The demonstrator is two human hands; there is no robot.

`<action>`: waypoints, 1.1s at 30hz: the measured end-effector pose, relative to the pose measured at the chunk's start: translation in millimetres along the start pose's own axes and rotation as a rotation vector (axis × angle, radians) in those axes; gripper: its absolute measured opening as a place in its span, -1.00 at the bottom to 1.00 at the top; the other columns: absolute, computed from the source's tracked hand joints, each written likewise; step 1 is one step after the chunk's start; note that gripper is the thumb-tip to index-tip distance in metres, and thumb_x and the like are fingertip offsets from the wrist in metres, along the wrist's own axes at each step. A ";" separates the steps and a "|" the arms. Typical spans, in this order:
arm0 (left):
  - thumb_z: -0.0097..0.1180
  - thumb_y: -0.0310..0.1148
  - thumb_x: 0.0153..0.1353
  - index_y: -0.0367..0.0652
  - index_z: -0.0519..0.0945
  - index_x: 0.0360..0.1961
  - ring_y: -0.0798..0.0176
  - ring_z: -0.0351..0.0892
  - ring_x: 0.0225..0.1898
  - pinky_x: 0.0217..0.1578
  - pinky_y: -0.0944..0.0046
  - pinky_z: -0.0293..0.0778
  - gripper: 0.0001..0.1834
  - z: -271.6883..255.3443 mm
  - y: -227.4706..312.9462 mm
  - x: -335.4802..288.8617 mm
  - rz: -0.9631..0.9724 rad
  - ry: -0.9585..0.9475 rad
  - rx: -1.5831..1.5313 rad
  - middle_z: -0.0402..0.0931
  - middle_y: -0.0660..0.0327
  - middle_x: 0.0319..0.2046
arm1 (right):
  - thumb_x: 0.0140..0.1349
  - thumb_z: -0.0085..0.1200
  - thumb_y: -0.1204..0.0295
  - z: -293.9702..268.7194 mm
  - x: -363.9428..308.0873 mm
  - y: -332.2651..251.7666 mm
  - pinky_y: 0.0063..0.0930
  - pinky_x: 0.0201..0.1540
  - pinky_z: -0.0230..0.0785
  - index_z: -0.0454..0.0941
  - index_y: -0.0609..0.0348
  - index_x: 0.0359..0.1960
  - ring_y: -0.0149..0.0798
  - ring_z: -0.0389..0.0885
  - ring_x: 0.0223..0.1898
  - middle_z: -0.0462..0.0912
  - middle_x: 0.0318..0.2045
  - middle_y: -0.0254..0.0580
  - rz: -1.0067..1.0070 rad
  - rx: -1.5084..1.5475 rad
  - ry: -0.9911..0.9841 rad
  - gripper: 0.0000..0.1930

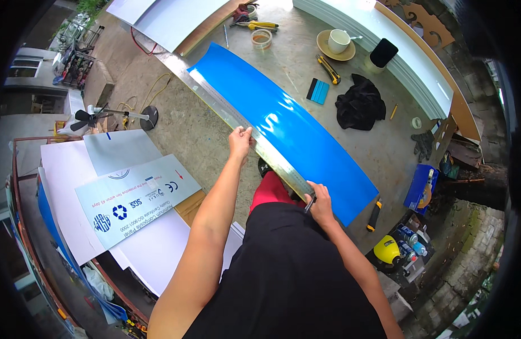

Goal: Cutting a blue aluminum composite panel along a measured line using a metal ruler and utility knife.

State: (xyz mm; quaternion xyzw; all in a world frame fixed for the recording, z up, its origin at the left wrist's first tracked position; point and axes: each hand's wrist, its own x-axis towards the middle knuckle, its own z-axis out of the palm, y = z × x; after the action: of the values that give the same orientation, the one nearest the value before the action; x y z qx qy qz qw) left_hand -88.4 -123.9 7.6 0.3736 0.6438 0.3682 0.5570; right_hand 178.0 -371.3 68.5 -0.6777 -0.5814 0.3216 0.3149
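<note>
A glossy blue sheet (305, 135) lies slantwise across the grey worktable. Along its near edge runs a long metal ruler (219, 103). My left hand (240, 142) is closed on the ruler near its middle, thumb and fingers pinched at its edge. Toward the ruler's right end, my right hand (321, 200) is closed round a thin dark pen-like tool (309, 204), with fingertips by the ruler and the blue sheet. Its exact kind is too small to make out.
Beyond the sheet lie a yellow utility knife (329, 69), blue squeegee (317, 91), black cloth (360, 103) and a cup (338, 40) on a saucer. Another knife (374, 216) sits near the sheet's right corner. Panels (139, 198) are stacked at left; a fan (88, 120) stands behind them.
</note>
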 end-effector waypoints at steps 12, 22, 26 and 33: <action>0.30 -0.51 0.35 -0.12 0.28 0.57 0.03 0.62 0.20 0.17 0.09 0.58 -0.21 24.4 4.7 -44.9 0.158 0.073 0.327 0.31 -0.16 0.42 | 0.12 0.29 0.64 37.8 26.3 28.2 -0.04 0.11 0.45 0.62 0.16 0.15 0.14 0.51 0.05 0.56 -0.05 0.01 0.002 -0.013 0.036 -0.51; 0.34 -0.52 0.27 0.04 0.41 0.49 -0.31 0.28 0.45 0.43 -0.15 0.30 -0.25 33.1 -30.9 -143.7 0.547 -0.192 0.900 0.16 -0.18 0.48 | 0.09 0.28 0.62 -1.5 33.2 51.1 -0.03 0.14 0.39 0.65 0.08 0.03 0.14 0.51 0.04 0.57 -0.06 0.02 0.036 -0.074 0.314 -0.59; 0.36 -0.47 0.25 0.12 0.42 0.49 -0.26 0.28 0.46 0.41 -0.17 0.31 -0.23 39.5 -38.3 -161.8 0.574 -0.292 1.019 0.19 -0.11 0.49 | 0.16 0.25 0.62 -69.9 30.3 113.3 -0.02 0.15 0.39 0.64 0.09 -0.05 0.17 0.53 0.04 0.58 -0.07 0.01 0.254 -0.241 0.539 -0.69; 0.37 -0.45 0.25 0.30 0.40 0.51 -0.23 0.20 0.52 0.45 -0.30 0.23 -0.19 58.8 -39.3 -170.1 0.693 -0.416 1.116 0.13 -0.01 0.54 | 0.19 0.30 0.57 -111.8 54.7 167.0 -0.05 0.30 0.38 0.64 0.10 0.04 0.16 0.49 0.19 0.50 0.11 0.02 0.502 -0.315 0.486 -0.64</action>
State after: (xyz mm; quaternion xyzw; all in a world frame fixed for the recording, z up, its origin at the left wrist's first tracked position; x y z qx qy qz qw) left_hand -15.8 -289.7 41.5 0.8517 0.4604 0.0590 0.2432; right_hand 371.9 -344.0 -2.6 -0.8956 -0.3482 0.1253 0.2468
